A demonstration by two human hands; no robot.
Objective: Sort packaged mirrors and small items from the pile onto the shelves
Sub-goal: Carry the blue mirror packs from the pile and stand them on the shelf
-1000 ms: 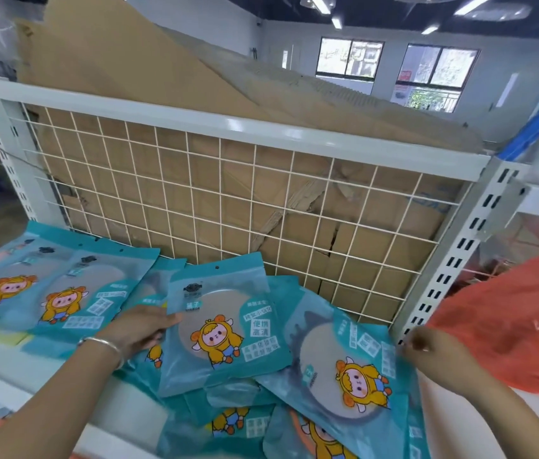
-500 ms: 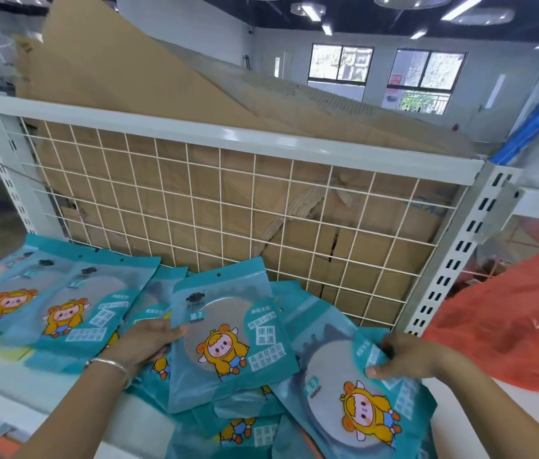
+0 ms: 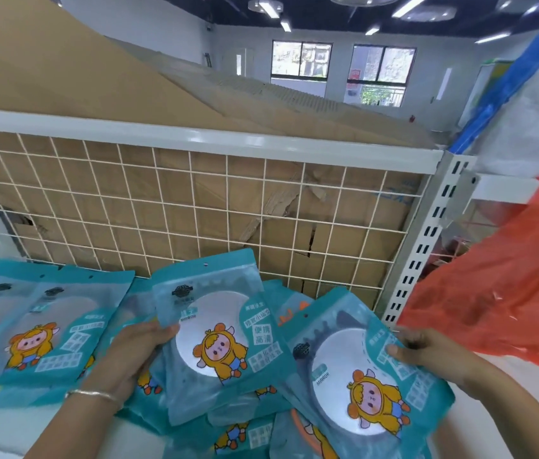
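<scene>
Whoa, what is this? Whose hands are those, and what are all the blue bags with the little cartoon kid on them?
No machine here, just a person sorting goods. The picture comes from a camera worn on their head, looking down at their own hands. The blue bags are packaged mirrors; the shiny disc inside is the mirror. The left hand, with a silver bangle on its wrist, holds the middle mirror packet by its edge. The right hand holds the right mirror packet. More lie in a pile below, and a row of packets lies on the left of the white shelf. Behind stands a white wire grid with cardboard behind it. An orange plastic bag is on the right.
</scene>
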